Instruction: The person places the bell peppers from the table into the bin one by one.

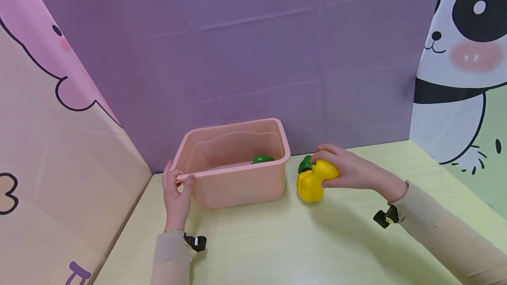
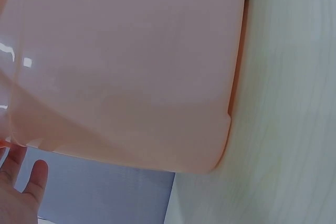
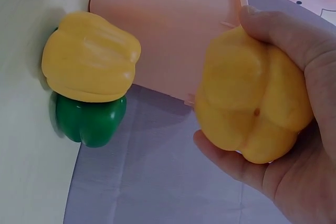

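Observation:
My right hand (image 1: 348,168) grips a yellow bell pepper (image 3: 252,98) with thumb and fingers around its sides. Beside it, a second yellow bell pepper (image 3: 89,56) rests on the table, with a green bell pepper (image 3: 92,119) close behind it. To their left stands a pink plastic bin (image 1: 241,186). My left hand (image 1: 177,195) holds the bin's front left corner, its fingers over the rim and the thumb in front. Inside the bin, part of a green object (image 1: 263,159) shows above the front wall; the rest is hidden.
The pale wooden table (image 1: 257,245) carries the bin near its back edge, close to a purple backdrop (image 1: 237,56). A panel with a pink cartoon figure (image 1: 59,144) borders the left side, and one with a panda (image 1: 451,122) the right.

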### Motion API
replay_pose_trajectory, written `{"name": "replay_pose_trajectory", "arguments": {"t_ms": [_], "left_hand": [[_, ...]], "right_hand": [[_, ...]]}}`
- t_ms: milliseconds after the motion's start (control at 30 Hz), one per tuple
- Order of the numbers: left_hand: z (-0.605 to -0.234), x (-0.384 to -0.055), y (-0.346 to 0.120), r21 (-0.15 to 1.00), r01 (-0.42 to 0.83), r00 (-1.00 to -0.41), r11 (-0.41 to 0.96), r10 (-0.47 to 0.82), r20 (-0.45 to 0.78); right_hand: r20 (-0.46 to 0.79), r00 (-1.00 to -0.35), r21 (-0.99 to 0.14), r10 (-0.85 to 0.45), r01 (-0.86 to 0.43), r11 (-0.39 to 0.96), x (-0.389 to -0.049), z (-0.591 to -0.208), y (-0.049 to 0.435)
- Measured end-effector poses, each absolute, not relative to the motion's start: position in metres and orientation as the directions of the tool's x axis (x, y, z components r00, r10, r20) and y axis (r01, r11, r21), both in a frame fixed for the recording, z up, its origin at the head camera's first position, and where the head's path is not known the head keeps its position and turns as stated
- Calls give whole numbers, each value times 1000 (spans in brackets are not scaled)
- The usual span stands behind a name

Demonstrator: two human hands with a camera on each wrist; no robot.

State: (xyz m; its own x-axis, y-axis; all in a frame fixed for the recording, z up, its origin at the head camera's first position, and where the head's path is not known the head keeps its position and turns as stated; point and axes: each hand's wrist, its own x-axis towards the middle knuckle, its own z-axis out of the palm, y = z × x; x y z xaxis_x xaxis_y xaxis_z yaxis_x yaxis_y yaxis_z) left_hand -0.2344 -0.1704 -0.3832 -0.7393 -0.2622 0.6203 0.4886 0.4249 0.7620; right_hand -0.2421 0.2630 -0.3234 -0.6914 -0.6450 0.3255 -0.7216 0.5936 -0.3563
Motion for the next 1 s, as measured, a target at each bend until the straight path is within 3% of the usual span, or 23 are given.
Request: {"name": "replay_pose_trajectory", "arguments": {"t_ms": [400,1000], "left_hand": [[-384,-235,-171,740,518,-716,428,-256,649],[-385,-234,-172,760,498,-736,417,-261,625]], "right_hand": [[336,-692,-361,-639,-721,591,-249,-319,262],[348,-668,-323,-658,-744,584,-261,-293,249]]}}
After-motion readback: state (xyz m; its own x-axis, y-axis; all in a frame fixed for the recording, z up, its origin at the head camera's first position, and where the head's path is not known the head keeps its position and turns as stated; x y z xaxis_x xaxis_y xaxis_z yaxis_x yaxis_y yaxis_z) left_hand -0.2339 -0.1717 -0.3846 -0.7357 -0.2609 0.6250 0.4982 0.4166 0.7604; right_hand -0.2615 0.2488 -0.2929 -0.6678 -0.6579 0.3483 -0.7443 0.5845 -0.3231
